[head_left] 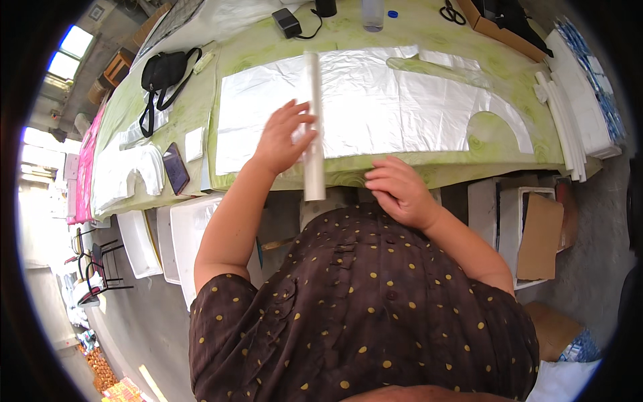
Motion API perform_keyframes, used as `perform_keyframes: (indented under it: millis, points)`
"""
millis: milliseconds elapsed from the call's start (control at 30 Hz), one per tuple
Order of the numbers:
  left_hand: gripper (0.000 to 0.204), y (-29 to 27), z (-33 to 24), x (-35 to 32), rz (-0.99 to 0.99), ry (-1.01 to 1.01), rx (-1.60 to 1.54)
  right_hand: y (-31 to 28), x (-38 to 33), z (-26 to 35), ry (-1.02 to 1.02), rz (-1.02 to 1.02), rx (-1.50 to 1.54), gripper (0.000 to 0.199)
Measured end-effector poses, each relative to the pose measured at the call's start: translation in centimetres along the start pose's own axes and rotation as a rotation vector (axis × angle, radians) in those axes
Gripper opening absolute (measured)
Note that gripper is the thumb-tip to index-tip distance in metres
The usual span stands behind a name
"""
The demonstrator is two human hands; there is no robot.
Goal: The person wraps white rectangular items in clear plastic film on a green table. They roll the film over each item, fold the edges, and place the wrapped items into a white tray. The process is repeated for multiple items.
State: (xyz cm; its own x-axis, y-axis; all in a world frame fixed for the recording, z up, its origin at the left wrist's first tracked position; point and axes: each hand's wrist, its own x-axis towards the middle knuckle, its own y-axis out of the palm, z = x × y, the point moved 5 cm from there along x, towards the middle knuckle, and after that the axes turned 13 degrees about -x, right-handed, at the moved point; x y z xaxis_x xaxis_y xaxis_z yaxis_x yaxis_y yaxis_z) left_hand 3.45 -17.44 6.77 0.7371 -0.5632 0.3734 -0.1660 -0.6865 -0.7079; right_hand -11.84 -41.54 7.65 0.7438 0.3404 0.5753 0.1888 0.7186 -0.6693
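Head view: the left hand (pixel 284 137) is laid open, fingers spread, against a white roll (pixel 313 127) that lies across the translucent plastic sheet (pixel 375 107) on the green counter (pixel 509 67), its near end overhanging the edge. The right hand (pixel 400 189) is loosely curled, gripping nothing, at the sheet's near edge. For a tight wrap, even palm pressure should be kept and the roll held square to the sheet's edge; the sheet should be pinned flat.
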Motion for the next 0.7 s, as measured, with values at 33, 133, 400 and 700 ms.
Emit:
perform_keyframes:
  millis: [33, 133, 400, 700]
  points:
    - [0.02, -1.6, 1.2, -1.1, -0.116, 0.011, 0.048, -0.6, -0.8, -0.1, 0.02, -0.018, 0.004, 0.019]
    - [0.01, -4.5, 0.0, -2.2, -0.385, 0.045, 0.118, -1.3, -2.1, -0.4, 0.062, -0.047, 0.026, 0.018]
    - [0.04, -7.2, 4.6, -2.2, -0.057, -0.74, 0.405, -1.0, -2.0, -0.6, 0.074, -0.093, 0.045, 0.016]
    - [0.093, -6.7, 8.6, -1.7, -0.119, -0.935, 0.481, -1.2, -2.4, -0.4, 0.082, -0.042, 0.018, 0.015]
